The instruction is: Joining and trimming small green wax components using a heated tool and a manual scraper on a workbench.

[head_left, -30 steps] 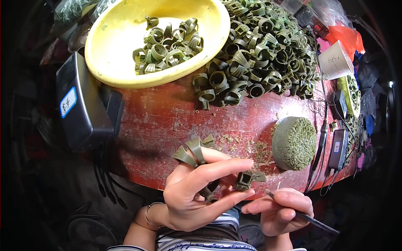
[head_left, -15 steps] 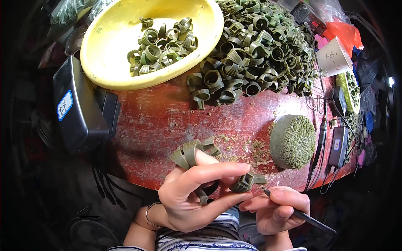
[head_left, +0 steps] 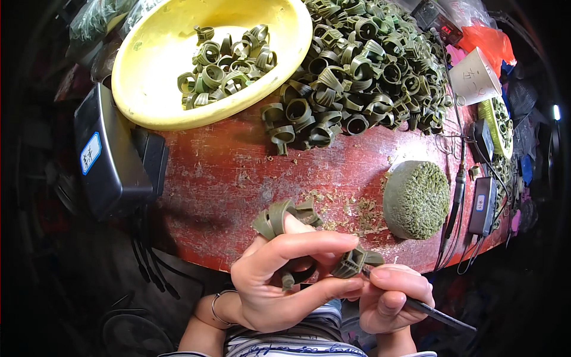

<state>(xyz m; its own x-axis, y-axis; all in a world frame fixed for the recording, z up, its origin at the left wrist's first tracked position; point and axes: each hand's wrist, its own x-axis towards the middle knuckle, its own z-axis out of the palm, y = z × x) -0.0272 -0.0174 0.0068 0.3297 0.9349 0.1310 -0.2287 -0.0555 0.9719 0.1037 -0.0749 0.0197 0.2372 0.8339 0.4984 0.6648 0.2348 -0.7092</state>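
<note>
My left hand [head_left: 285, 279] pinches a small olive-green ring-shaped part [head_left: 352, 262] between thumb and forefinger, with more of the same green rings [head_left: 279, 217] stacked over its fingers. My right hand [head_left: 392, 297] grips a thin dark tool [head_left: 437, 314] like a pen, its tip against the pinched part. Both hands hover at the near edge of a worn red table [head_left: 238, 172].
A yellow bowl [head_left: 154, 71] with several green rings stands at the back left, beside a big heap of rings [head_left: 369, 59]. A round green-crusted pad [head_left: 416, 199], green shavings, a black box [head_left: 104, 157], a paper cup [head_left: 474, 77] and cabled devices [head_left: 483, 205] surround them.
The view has shifted a little, and my hands sit slightly lower and to the right. The tool tip stays at the pinched green part.
</note>
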